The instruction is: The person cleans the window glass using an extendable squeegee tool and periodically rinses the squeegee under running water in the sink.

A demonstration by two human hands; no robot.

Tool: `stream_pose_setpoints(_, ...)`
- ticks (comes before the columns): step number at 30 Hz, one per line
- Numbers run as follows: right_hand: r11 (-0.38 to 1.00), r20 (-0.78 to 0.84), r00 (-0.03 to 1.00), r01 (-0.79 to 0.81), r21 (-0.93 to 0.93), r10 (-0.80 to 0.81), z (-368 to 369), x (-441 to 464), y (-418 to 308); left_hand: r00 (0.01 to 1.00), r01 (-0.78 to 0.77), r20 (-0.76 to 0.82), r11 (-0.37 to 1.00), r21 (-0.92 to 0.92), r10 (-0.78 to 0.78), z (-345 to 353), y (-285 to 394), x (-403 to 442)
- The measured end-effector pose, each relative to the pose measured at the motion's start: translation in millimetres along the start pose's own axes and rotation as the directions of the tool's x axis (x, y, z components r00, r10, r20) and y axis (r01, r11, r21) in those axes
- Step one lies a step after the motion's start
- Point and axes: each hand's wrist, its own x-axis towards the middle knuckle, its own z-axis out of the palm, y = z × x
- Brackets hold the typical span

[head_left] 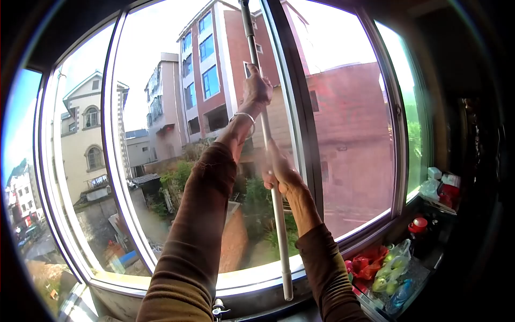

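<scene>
A long, slim telescopic pole [278, 225] stands nearly upright in front of the window, leaning slightly to the left at its top. Its upper end runs out of view, so whatever is fixed there is hidden. High on the pole, my left hand [258, 90] is closed around it, with a pale bangle [248, 116] on the wrist. Lower down, my right hand [281, 170] also grips the shaft, a little blurred. The pole's bottom end hangs free above the lower window edge, between my forearms.
Large window panes with metal frames [306, 112] curve around me, and buildings stand outside. A tap [218, 307] is below the sill. At lower right, a ledge carries red plastic bags [370, 263], green produce in a clear bag [391, 273] and a red-lidded container [418, 225].
</scene>
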Motion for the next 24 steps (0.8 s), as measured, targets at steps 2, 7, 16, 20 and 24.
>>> stream_pose_setpoints(2, 0.997, 0.044, 0.998, -0.054, 0.058, 0.052, -1, -15, 27, 0.994, -0.098, -0.041, 0.983, 0.158, 0.106, 4, -28, -24)
stream_pose_setpoints(7, 0.988, 0.082, 0.992, -0.104, 0.114, 0.095, -6, -88, 120, 0.997, 0.021, 0.077, 0.998, -0.056, -0.017, -8, -69, -143)
stream_pose_setpoints(16, 0.997, 0.025, 0.998, -0.059, 0.058, 0.058, 4, -73, 61, 1.000, -0.026, -0.006, 0.998, 0.058, 0.027, -11, -26, -94)
stream_pose_setpoints(20, 0.994, -0.012, 0.995, -0.099, 0.045, 0.099, -2, -90, 64, 1.000, 0.004, 0.027, 0.999, 0.032, -0.005, -7, -22, -116)
stream_pose_setpoints(24, 0.993, -0.029, 0.993, -0.115, 0.017, 0.116, -22, -143, 97, 0.999, 0.036, 0.037, 0.990, -0.137, -0.032, 2, -24, -181)
